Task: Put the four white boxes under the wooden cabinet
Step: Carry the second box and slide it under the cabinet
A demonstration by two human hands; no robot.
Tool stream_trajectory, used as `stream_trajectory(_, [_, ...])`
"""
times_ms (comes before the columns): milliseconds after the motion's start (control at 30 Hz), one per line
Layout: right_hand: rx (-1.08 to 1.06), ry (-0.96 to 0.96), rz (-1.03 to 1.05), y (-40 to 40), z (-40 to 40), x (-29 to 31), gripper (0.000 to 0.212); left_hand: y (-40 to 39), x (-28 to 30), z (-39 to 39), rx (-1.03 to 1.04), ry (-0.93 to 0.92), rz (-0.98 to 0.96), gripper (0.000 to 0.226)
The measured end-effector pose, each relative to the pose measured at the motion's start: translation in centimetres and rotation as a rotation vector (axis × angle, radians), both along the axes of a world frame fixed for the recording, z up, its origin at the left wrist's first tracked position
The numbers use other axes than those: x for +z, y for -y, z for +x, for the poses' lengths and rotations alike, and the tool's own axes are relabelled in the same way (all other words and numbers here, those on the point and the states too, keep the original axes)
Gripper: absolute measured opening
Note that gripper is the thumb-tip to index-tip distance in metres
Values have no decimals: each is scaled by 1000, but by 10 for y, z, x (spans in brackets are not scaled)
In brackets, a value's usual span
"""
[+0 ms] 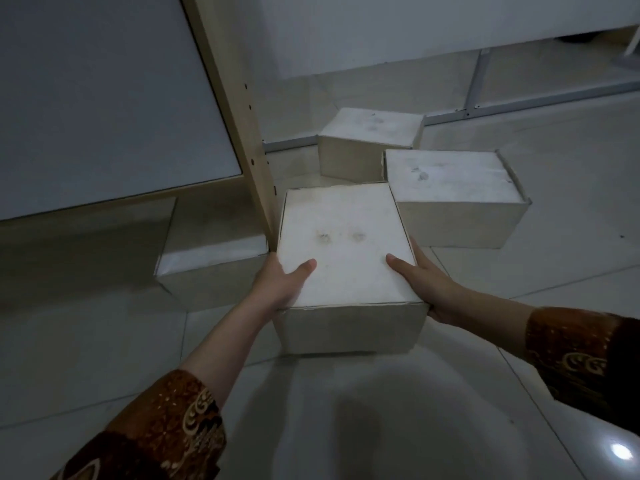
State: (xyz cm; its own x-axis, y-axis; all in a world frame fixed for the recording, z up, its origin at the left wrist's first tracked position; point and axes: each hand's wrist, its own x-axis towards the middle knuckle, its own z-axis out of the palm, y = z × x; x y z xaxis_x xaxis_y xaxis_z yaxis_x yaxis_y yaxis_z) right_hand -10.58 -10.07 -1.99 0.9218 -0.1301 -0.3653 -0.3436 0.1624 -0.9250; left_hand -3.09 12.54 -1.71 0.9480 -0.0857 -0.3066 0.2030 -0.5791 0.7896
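A white box is held between both hands in front of the wooden cabinet's side post. My left hand grips its left side, thumb on the lid. My right hand grips its right side, thumb on top. Another white box sits partly under the cabinet at the left, half in shadow. Two more white boxes stand on the floor behind: one at the right, one farther back.
The cabinet's pale door panel fills the upper left. A white wall and a metal frame rail run across the back. The tiled floor is open in front and to the right.
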Motion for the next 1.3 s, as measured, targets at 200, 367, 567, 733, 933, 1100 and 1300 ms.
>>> stream_trajectory(200, [-105,-61,109,-49,-76,21,49,-36,46,-48,-167,-32,-26,40])
stream_trajectory(367, [-126,-129,204,-89,-121,40,34,-65,83,-70,-265,-139,29,27])
stream_trajectory(567, [-67,-160,245,-135,-137,60,33,-118,109,-95,-215,-174,8,36])
stream_trajectory(733, [69,-157,294,-176,-135,71,40,-174,124,-120,-108,-174,4,35])
stream_trajectory(933, [213,-151,335,-225,-122,88,37,-233,147,-128,0,-139,65,30])
stream_trajectory(1100, [298,-130,324,-265,-98,98,31,-284,146,-128,104,-102,22,14])
stream_trajectory(1300, [403,-136,199,-329,-60,93,8,-350,133,-132,259,-76,-36,25])
